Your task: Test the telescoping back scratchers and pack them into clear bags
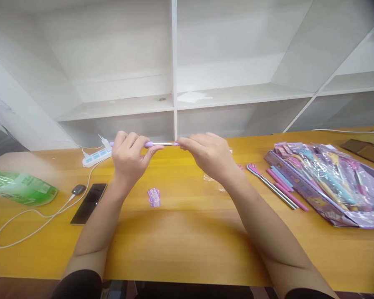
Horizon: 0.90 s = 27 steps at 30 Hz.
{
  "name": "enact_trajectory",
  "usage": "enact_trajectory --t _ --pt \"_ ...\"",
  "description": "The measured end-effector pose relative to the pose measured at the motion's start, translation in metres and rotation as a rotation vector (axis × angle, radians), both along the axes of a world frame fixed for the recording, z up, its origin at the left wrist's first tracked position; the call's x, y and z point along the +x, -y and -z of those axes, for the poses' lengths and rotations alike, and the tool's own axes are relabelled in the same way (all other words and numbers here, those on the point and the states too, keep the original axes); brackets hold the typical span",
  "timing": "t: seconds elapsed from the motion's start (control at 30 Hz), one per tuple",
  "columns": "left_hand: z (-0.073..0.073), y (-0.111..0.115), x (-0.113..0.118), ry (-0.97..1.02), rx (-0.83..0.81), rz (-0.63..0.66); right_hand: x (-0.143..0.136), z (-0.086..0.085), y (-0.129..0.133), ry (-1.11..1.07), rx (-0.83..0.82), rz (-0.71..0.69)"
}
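Observation:
A thin silvery metal rod with a purple handle point(148, 144) is held level above the far part of the table, stretched between both hands. My left hand point(129, 155) is closed around the purple handle, whose end sticks out past the fingers on the left. At the other end, my right hand point(207, 155) pinches the rod's purple tip; whatever lies inside its fingers is hidden. Below them, small purple printed cards point(154, 197) lie on the wooden table point(180, 241). Clear plastic wrapping point(208, 177) lies partly hidden behind my right wrist.
On the right are metal rods with fork-like ends point(272, 187), pink and blue tubes point(280, 178), and a purple box point(318, 203) of bagged items. To the left sit a phone point(89, 203), a white cable point(34, 210), a power strip point(97, 157) and a green bottle point(25, 187). White shelving point(174, 62) stands behind.

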<state>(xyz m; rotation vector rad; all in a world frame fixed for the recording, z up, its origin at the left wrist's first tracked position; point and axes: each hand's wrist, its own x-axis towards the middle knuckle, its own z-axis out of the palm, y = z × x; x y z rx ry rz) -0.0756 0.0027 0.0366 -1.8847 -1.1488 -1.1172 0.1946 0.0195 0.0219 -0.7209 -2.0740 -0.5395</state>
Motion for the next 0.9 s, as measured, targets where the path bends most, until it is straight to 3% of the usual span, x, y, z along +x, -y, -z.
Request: enact_trajectory --t 0.4,0.73,0.9 --pt "0.001 -0.002 -0.002 0.013 0.014 0.018 0.003 0.0 -0.004 0.02 0.036 -0.017" --pt "-0.007 -0.012 -0.022 -0.008 0.223 0.025 0.004 -0.008 -0.013 -0.012 0.108 0.016" --pt "-0.008 -0.016 -0.031 0.032 0.191 -0.005 0.012 -0.01 -0.017 -0.012 0.169 0.031"
